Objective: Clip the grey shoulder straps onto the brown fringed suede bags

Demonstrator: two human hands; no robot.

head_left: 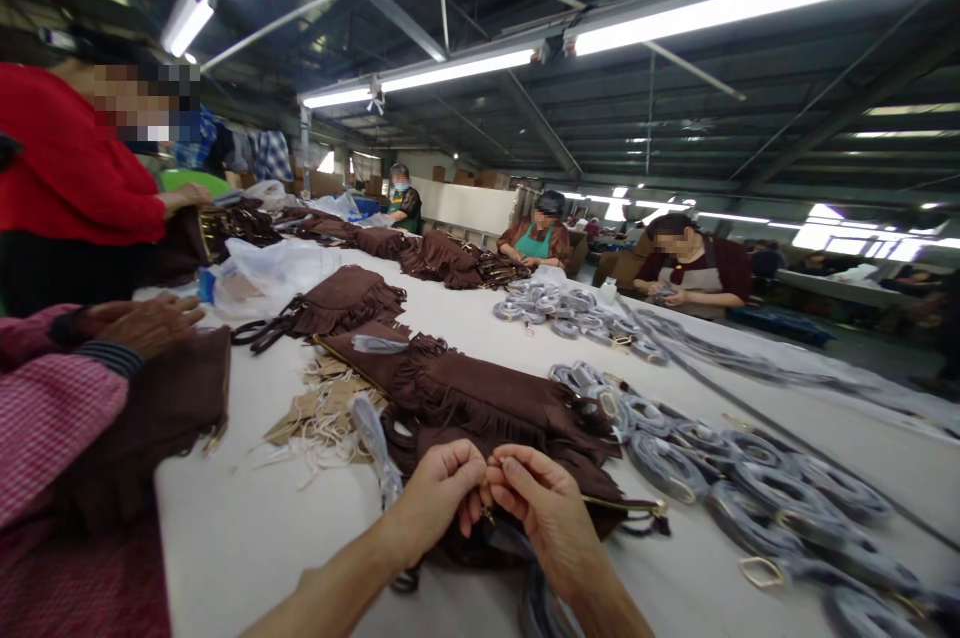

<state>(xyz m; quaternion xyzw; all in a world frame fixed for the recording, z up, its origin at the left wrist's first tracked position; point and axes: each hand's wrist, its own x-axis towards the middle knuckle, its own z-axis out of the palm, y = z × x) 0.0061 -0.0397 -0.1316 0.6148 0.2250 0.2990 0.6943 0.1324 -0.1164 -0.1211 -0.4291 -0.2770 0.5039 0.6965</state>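
My left hand (437,496) and my right hand (544,508) meet at the near edge of the white table (247,528), fingers pinched together over a dark brown fringed suede bag (480,398). Both hands grip the bag's top edge, where a small gold fitting shows between the fingertips. A gold zipper line (615,503) runs right from my right hand. More brown fringed bags (345,298) lie farther up the table.
Several plastic-wrapped straps with gold rings (720,463) lie to the right. Paper tags with strings (319,408) lie left of the bag. A co-worker's pink sleeve and hand (142,323) rest at the left. Other people work along the table's far end.
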